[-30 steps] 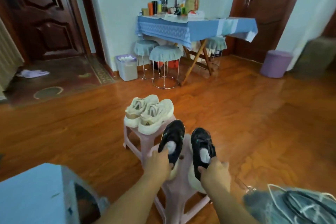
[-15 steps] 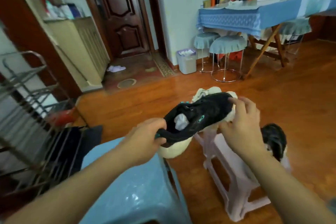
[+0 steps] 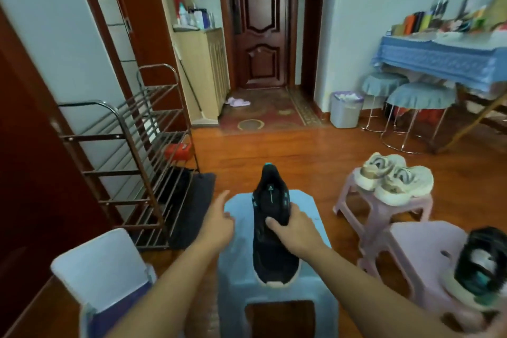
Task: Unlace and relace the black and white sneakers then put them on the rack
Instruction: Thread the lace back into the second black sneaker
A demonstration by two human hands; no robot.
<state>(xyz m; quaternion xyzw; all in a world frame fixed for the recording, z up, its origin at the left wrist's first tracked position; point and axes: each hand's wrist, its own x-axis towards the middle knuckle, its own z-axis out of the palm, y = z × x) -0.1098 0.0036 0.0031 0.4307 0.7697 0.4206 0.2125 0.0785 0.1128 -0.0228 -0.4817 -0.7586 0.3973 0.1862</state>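
Right hand holds the black sneaker at its middle, with the thumb and fingers curled over the top where the laces go. That shoe lies flat on the blue stool, with its heel pointing away and its toe near the person. Left hand is just beside the shoe, not touching it, with one finger pointing out and nothing in it. On the far right, the other black sneaker sits on a pink stool; it looks blurry. A second pink stool behind it carries a pair of cream sneakers. To the left stands the metal shoe rack against the wall, with a dark mat next to it on the wooden floor.
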